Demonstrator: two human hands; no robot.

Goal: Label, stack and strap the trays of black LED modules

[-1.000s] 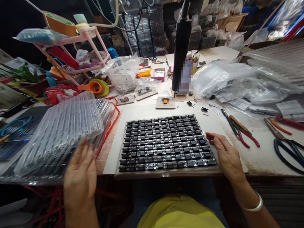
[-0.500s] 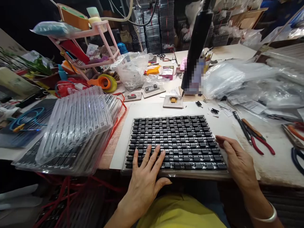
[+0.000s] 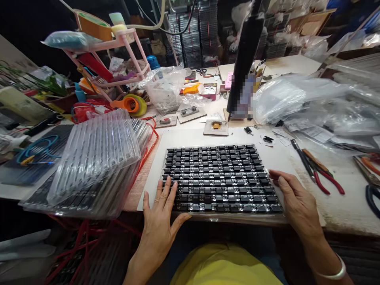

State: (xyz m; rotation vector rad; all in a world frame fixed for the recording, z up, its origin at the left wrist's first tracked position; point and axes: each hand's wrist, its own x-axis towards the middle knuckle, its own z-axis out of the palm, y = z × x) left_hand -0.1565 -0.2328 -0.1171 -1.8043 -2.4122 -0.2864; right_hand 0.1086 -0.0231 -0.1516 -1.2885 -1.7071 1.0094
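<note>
Left hand (image 3: 158, 211) lies flat, fingers spread, on the near-left corner of the tray of black parts (image 3: 219, 178); right hand (image 3: 293, 200) rests loosely curled against its right edge. The tray overhangs the table edge (image 3: 341, 221), so a downward press there could tip it and spill parts.

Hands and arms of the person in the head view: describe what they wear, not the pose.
Both forearms are bare, with no sleeves or gloves. The left hand shows a thin ring on one finger. The right hand has no ring that can be made out; a plain silver-white bangle circles that arm.
</note>
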